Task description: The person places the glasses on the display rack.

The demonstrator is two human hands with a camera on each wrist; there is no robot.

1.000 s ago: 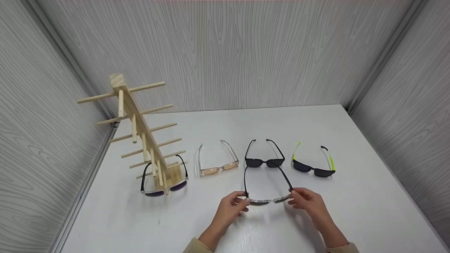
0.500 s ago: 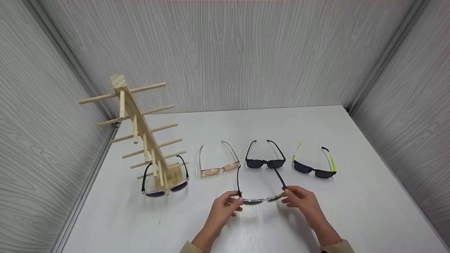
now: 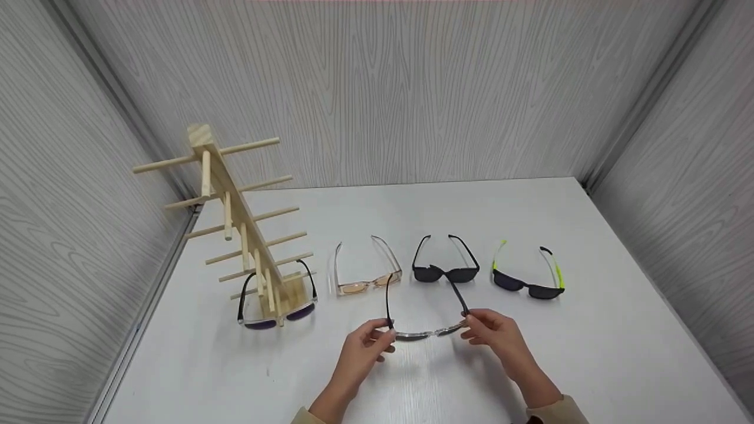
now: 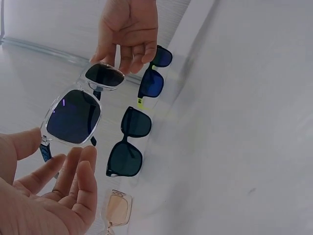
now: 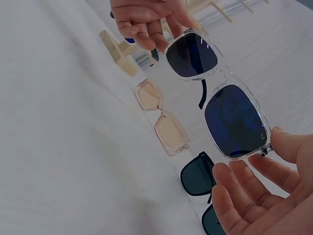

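Note:
Both hands hold a pair of sunglasses (image 5: 234,122) with a clear frame, dark lenses and black temples spread open, above the table. My left hand (image 3: 360,352) pinches it near the left hinge between thumb and fingers. At the opposite hinge my right hand (image 3: 500,341) pinches the other corner. In the head view the tips of the temples overlap the black sunglasses (image 3: 446,274) and the peach-lensed glasses (image 3: 369,285) behind. A wooden display rack (image 3: 238,212) with several pegs stands at the left, bearing a pair of purple-lensed glasses (image 3: 260,324) low down.
To the right lie black sunglasses with yellow-green temples (image 3: 526,286). All the loose glasses rest on the white table (image 3: 618,353), temples pointing away. Wood-grain panels (image 3: 377,88) wall the table at the back and both sides.
Both hands have moved to the left with the clear-framed sunglasses between them. The rack and the other glasses have stayed in place.

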